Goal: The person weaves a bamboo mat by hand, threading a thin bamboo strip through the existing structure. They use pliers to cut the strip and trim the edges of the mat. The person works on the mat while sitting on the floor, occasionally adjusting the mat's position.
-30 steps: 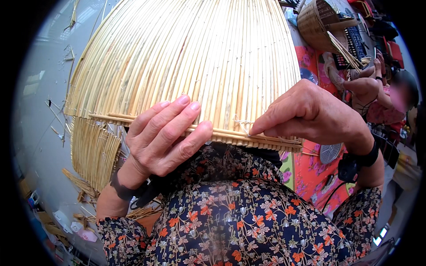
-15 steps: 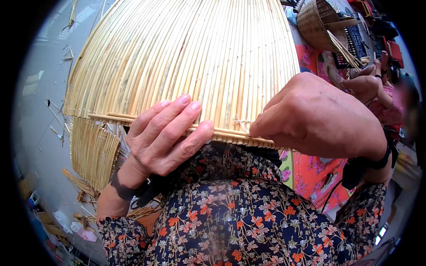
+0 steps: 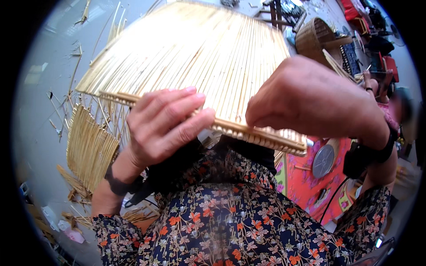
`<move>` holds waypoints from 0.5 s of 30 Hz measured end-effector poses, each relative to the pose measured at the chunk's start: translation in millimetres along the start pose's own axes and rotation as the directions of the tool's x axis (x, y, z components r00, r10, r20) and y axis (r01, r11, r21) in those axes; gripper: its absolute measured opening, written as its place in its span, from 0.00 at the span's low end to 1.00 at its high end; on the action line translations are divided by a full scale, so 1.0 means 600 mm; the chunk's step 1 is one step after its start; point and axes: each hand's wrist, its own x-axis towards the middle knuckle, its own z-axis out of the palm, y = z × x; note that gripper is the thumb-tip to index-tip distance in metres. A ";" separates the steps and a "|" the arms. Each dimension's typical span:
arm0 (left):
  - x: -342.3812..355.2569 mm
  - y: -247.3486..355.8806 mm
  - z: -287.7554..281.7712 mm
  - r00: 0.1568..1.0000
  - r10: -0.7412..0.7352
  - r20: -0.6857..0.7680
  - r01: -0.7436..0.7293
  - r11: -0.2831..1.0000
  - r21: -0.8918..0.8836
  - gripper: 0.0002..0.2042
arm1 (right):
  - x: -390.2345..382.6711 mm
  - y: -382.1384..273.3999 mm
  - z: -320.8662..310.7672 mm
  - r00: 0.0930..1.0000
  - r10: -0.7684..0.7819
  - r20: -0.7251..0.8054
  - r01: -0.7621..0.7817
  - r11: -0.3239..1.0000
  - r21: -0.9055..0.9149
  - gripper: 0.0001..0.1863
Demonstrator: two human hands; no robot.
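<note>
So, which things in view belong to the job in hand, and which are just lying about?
In the work:
large slatted panel, near edge held by the left hand
right hand, at that edge; its grip is unclear

Apparently just lying about:
second slatted panel, at left
woven basket
grey disc, on the flowered red cloth

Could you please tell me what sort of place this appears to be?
Probably a small handicraft workshop: there is a large, pale panel of thin stalks in the foreground, a smaller, tan panel of similar stalks at the left, and a round, brown woven basket at the upper right.
</note>
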 end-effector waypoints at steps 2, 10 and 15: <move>0.030 -0.031 -0.012 0.998 0.014 -0.057 -0.015 0.999 -0.030 0.13 | -0.004 0.004 -0.041 0.997 0.024 -0.079 -0.017 0.996 0.090 0.05; 0.042 -0.072 -0.100 0.996 -0.085 -0.016 0.079 0.969 -0.233 0.19 | 0.041 -0.015 -0.092 0.994 0.008 -0.109 0.033 0.928 0.371 0.08; 0.036 -0.102 -0.155 0.992 -0.009 0.127 0.036 0.977 -0.208 0.16 | 0.078 -0.016 -0.082 1.000 0.012 -0.028 0.001 0.901 0.433 0.08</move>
